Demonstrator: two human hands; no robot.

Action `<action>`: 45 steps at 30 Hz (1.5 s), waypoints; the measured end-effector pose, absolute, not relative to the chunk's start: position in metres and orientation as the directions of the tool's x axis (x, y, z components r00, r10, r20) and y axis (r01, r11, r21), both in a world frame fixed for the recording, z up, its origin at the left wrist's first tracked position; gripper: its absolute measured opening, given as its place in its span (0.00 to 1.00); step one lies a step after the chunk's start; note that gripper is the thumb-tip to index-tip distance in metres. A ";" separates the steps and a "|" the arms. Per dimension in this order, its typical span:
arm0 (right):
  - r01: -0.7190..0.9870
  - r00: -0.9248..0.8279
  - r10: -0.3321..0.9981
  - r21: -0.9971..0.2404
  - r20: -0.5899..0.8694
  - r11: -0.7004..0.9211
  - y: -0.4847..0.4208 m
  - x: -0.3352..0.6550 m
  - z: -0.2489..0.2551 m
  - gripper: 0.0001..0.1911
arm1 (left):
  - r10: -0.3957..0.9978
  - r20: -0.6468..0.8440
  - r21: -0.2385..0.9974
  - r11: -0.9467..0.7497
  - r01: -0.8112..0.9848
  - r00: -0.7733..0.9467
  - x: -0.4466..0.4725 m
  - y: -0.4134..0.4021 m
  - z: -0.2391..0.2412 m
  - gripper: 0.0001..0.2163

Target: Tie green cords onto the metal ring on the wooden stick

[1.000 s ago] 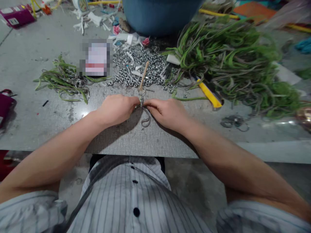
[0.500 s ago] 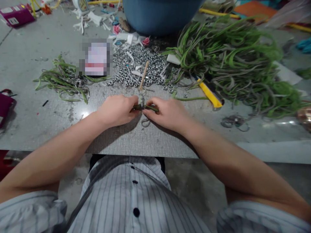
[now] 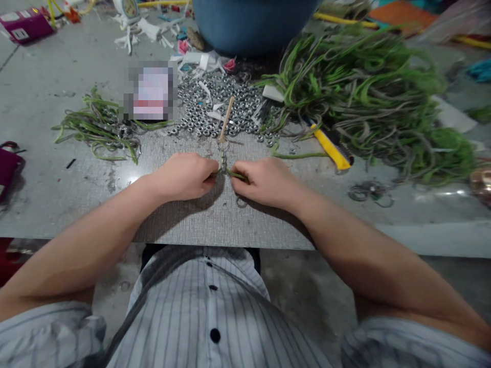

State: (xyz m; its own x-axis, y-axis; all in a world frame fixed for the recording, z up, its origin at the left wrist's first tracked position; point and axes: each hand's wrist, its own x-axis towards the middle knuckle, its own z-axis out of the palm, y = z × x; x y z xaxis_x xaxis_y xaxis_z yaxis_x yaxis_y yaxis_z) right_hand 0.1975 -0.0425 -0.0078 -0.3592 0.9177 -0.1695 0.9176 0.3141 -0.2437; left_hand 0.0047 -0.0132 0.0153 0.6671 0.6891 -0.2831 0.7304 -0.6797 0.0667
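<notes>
A short stack of metal nuts with cord through it lies between my two hands. Above it are a metal ring and a thin wooden stick. My left hand is closed on the cord at the stack's left side; the fingertips are partly hidden. On the right side, my right hand pinches the green cord. A grey loop of cord end shows just below the right fingers.
Many loose nuts spread behind my hands, below a blue tub. A heap of green and grey cords lies right, beside a yellow cutter. Left are a corded bundle and a blurred-out phone-like object.
My hands have drawn slightly apart, away from the nuts, pulling the cord to both sides. The grey loop below has become smaller and shifted right.
</notes>
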 end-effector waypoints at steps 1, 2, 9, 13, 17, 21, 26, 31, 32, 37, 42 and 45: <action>0.914 -0.371 0.912 -0.245 -0.174 0.325 -0.042 0.198 -0.008 0.08 | 0.673 -0.290 0.069 -0.694 0.717 0.680 0.005 -0.013 0.016 0.14; 0.910 -0.380 0.907 -0.246 -0.180 0.333 -0.042 0.198 -0.007 0.08 | 0.660 -0.297 0.073 -0.705 0.705 0.690 0.005 -0.013 0.018 0.14; 0.895 -0.404 0.892 -0.289 -0.202 0.340 -0.040 0.199 -0.005 0.06 | 0.642 -0.337 0.077 -0.710 0.700 0.688 0.005 -0.014 0.023 0.14; 0.895 -0.404 0.895 -0.286 -0.189 0.343 -0.041 0.200 -0.005 0.06 | 0.658 -0.318 0.103 -0.691 0.715 0.682 0.005 -0.015 0.023 0.12; 0.919 -0.359 0.918 -0.236 -0.170 0.315 -0.043 0.197 -0.005 0.10 | 0.732 -0.276 0.094 -0.624 0.776 0.623 0.007 -0.017 0.020 0.16; 0.941 -0.303 0.945 -0.194 -0.125 0.276 -0.044 0.196 -0.007 0.16 | 0.788 -0.256 0.038 -0.571 0.820 0.560 0.006 -0.018 0.019 0.21; 0.931 -0.309 0.949 -0.221 -0.059 0.290 -0.043 0.200 -0.013 0.20 | 0.783 -0.278 0.013 -0.576 0.817 0.557 0.005 -0.017 0.021 0.22; 0.919 -0.324 0.943 -0.258 -0.070 0.297 -0.042 0.204 -0.015 0.21 | 0.774 -0.293 0.016 -0.583 0.812 0.561 0.004 -0.014 0.020 0.23; 0.919 -0.322 0.944 -0.262 -0.070 0.294 -0.042 0.204 -0.015 0.21 | 0.774 -0.292 0.024 -0.582 0.813 0.562 0.004 -0.014 0.019 0.23; 0.920 -0.307 0.949 -0.276 -0.072 0.277 -0.041 0.204 -0.015 0.20 | 0.784 -0.262 0.059 -0.569 0.820 0.563 0.003 -0.013 0.017 0.23; 0.907 -0.320 0.947 -0.297 -0.023 0.299 -0.040 0.206 -0.017 0.19 | 0.788 -0.236 0.083 -0.567 0.819 0.569 0.001 -0.010 0.014 0.22; 0.887 -0.353 0.935 -0.305 0.037 0.347 -0.038 0.209 -0.019 0.20 | 0.788 -0.213 0.104 -0.570 0.815 0.578 0.000 -0.009 0.013 0.23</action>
